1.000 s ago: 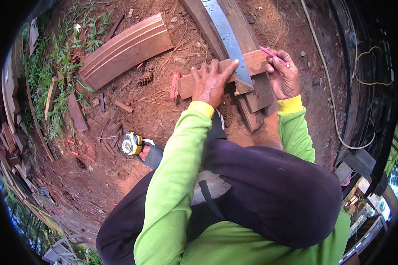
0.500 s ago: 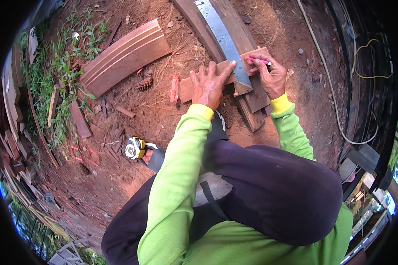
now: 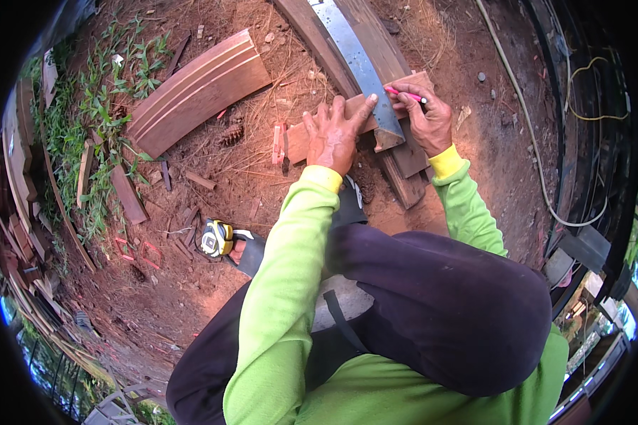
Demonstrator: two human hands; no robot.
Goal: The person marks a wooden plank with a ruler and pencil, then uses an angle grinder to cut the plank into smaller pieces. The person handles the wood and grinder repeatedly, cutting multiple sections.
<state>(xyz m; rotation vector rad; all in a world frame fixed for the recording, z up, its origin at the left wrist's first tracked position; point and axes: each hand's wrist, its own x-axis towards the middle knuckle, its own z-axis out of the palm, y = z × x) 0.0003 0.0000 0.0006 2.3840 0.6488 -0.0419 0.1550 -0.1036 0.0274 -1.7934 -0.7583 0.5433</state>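
Note:
My left hand [image 3: 331, 137] lies with its fingers spread on a short reddish-brown board [image 3: 298, 144]. Its thumb presses at the edge of a long, flat blue-grey metal strip [image 3: 362, 67], which crosses over that board. The near end of the strip looks slanted and brownish. Pinched in my right hand [image 3: 428, 122] is a slim pink pencil [image 3: 406, 94]. The pencil's tip is at the strip's right edge, above the board's right part; whether it touches the wood I cannot tell. Longer brown planks [image 3: 402, 183] lie under the board.
Several curved-looking boards [image 3: 202, 95] are stacked on the reddish dirt at left. A yellow and black tape measure [image 3: 217, 238] sits by my foot. Wood offcuts [image 3: 128, 195] and a pine cone [image 3: 232, 134] lie about. A pale hose [image 3: 521, 106] runs along the right.
My right hand has shifted slightly left with the pencil, bringing the tip closer to the metal strip. My left hand stays in place on the board.

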